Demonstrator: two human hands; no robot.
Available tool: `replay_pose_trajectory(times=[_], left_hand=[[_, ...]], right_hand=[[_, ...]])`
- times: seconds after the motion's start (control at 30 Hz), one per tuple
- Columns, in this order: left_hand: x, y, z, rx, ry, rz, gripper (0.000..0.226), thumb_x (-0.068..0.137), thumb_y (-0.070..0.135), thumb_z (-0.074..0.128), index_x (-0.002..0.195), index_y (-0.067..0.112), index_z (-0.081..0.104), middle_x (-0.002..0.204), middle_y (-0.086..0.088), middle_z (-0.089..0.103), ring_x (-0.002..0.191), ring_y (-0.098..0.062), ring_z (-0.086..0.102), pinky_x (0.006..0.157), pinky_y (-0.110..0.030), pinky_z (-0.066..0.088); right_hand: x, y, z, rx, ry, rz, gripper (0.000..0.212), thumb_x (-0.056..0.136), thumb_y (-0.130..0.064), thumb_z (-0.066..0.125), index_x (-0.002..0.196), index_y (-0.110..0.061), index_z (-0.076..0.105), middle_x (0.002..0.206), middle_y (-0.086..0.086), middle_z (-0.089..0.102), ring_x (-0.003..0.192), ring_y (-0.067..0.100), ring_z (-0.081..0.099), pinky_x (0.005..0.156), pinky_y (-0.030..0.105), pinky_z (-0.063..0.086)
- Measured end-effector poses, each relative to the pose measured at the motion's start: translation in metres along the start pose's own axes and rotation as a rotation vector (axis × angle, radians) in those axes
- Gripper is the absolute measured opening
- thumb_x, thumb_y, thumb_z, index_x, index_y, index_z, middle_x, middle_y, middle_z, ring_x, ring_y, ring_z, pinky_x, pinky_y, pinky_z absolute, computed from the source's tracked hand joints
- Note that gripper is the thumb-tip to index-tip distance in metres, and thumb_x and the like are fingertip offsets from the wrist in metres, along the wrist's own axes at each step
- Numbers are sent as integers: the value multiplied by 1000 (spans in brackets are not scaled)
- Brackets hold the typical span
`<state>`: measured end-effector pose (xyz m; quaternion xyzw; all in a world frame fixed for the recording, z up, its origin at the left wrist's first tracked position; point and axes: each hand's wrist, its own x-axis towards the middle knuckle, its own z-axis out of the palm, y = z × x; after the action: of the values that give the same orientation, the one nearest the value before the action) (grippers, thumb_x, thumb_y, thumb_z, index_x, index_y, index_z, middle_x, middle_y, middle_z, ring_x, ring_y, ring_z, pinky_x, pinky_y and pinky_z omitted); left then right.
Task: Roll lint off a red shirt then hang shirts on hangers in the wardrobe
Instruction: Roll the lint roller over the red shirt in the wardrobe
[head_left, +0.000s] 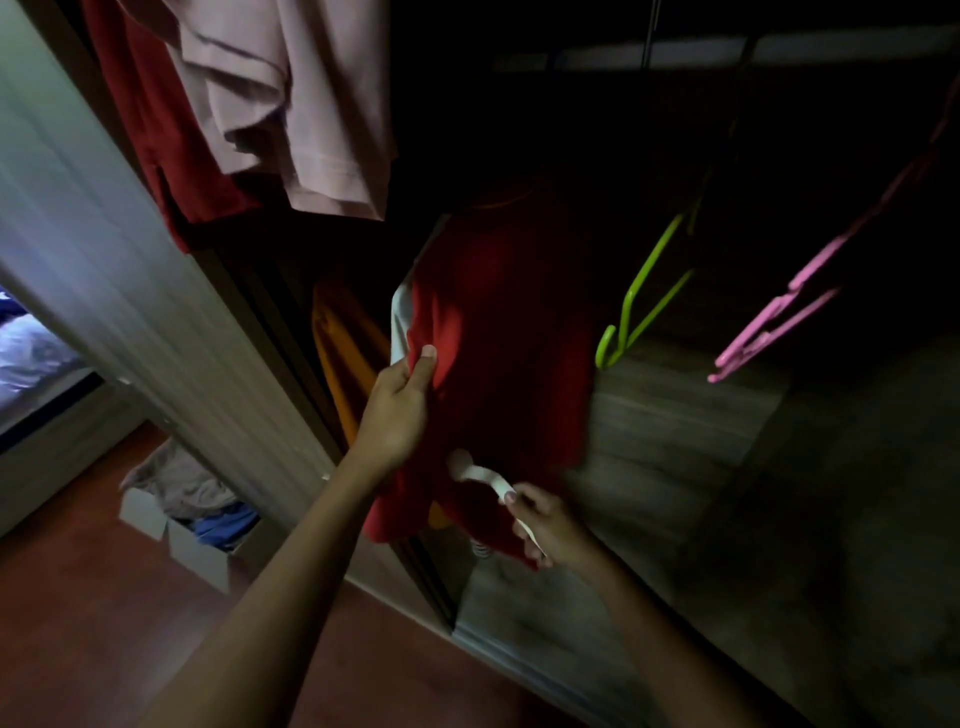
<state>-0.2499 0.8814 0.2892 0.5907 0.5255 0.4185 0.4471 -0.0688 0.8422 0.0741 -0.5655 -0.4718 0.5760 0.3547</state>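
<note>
The left hand (397, 410) pinches a fold of the red shirt (498, 332) between thumb and fingers at the shirt's left edge. The right hand (545, 525) has its fingers curled around the white handle of the lint roller (480, 475), whose head touches the shirt near its lower edge. The shirt hangs inside the dark wardrobe (675, 426), beside a green hanger (641, 291) and a pink hanger (774, 322).

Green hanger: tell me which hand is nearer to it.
Right. The right hand, holding the lint roller, sits below the green hanger; the left hand grips the red shirt farther left.
</note>
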Motion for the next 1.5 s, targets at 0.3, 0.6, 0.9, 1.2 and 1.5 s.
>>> replay_pose_trajectory(times=[0.3,0.6,0.9,1.2,1.5], left_hand=[[-3,-1,-4,5,3,-12,54,106,48,39,105,5,72,100,-20,75,94,-32,74,89,-42,56],[-10,9,-15,-18,40,-26,48,107,44,38,104,12,74,101,-8,78,96,-20,75,93,-37,56],[-16,13,-11,-17,18,-35,48,107,45,37,118,13,71,106,-1,77,99,-12,74,93,-33,56],[-23,17,-11,-40,33,-54,43,107,43,38,104,18,73,99,-2,79,94,-14,76,82,-29,57],[-31,32,-31,-65,96,-75,39,107,41,40,100,19,71,94,6,79,92,-9,75,74,-21,58]], right_hand=[[40,-48,-51,182,252,-29,19,104,-37,46,100,-24,59,64,1,44,36,9,35,38,12,24],[71,-59,-86,404,487,26,27,102,-45,44,105,-21,57,68,-3,46,41,7,37,38,16,25],[17,16,-19,223,-12,187,31,101,-47,49,110,-20,63,64,-2,47,39,10,35,40,12,19],[3,26,-23,134,-90,231,32,100,-49,50,115,-24,64,64,-4,47,42,7,36,38,13,17],[77,10,-73,325,381,204,27,102,-45,43,101,-21,55,68,-1,44,42,9,37,37,12,23]])
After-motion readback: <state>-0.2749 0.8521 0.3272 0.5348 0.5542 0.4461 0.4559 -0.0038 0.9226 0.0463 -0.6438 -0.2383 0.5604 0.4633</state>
